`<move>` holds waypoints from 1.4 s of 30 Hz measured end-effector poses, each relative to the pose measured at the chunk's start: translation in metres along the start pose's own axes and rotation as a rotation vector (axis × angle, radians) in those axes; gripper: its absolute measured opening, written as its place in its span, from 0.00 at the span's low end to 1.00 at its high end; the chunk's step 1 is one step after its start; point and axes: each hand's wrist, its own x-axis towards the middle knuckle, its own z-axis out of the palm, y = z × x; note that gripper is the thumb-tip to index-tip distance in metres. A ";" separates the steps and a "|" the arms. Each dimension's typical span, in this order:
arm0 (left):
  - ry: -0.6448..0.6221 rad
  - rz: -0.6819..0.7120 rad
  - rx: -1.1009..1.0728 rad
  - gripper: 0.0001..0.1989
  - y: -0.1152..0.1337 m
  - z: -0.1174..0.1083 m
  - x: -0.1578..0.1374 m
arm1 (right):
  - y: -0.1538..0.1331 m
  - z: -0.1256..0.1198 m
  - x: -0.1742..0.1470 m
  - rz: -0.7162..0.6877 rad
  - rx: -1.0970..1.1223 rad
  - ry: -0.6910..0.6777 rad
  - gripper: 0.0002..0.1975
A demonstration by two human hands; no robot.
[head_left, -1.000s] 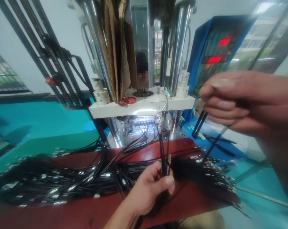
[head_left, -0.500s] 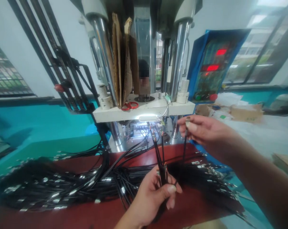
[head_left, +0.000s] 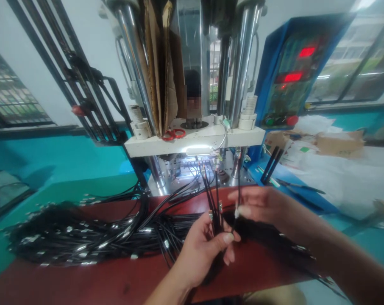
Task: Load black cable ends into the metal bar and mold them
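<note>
My left hand [head_left: 200, 250], low in the middle of the head view, is closed round several black cables [head_left: 210, 197] that stand up out of the fist. Small metal connectors tip these cables, and two more connectors sit by the fingers. To the right, my right hand [head_left: 263, 206] pinches a single black cable [head_left: 239, 178] at a small silvery piece between thumb and fingers. This cable rises above the hand to a metal end, and its lower part runs down to my left hand. Past the hands, cables lead to a lit fixture [head_left: 192, 169] under the press.
A large pile of black cables [head_left: 84, 237] lies left on the red table [head_left: 115, 284], another [head_left: 268, 233] under my right arm. Ahead stands a press with a white plate [head_left: 166, 146], red-handled scissors [head_left: 174, 134] and cardboard [head_left: 169, 93]. A blue control box [head_left: 266, 80] is at right.
My right hand has moved down along its cable, from the connector at the top to a lower point nearer my left hand. The left hand keeps its hold. The view has shifted slightly.
</note>
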 end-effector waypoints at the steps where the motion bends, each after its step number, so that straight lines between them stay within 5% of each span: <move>1: -0.010 -0.020 0.010 0.09 0.001 0.000 0.000 | 0.001 -0.004 0.003 -0.032 0.020 0.070 0.15; 5: -0.012 -0.063 0.031 0.10 0.002 0.003 -0.001 | 0.003 -0.014 0.013 -0.116 0.073 0.224 0.12; 10: 0.060 -0.079 0.029 0.09 0.006 0.005 0.001 | 0.005 -0.007 0.015 -0.076 0.039 0.128 0.13; 19: -0.013 -0.106 -0.015 0.12 0.007 0.004 0.006 | 0.009 0.012 0.036 -0.024 0.536 -0.012 0.11; 27: -0.016 -0.216 -0.057 0.14 0.010 0.001 0.002 | 0.002 0.012 0.041 -0.032 0.329 0.043 0.11; 34: 0.053 -0.214 -0.133 0.09 0.007 0.003 0.010 | -0.013 0.011 0.017 -0.162 -0.180 0.169 0.11; 39: 0.151 -0.046 -0.083 0.06 0.016 0.003 0.017 | -0.011 0.018 0.013 -0.039 0.184 0.084 0.11; 42: 0.123 -0.024 -0.058 0.07 0.022 0.003 0.019 | -0.008 0.022 0.023 -0.087 0.379 0.057 0.10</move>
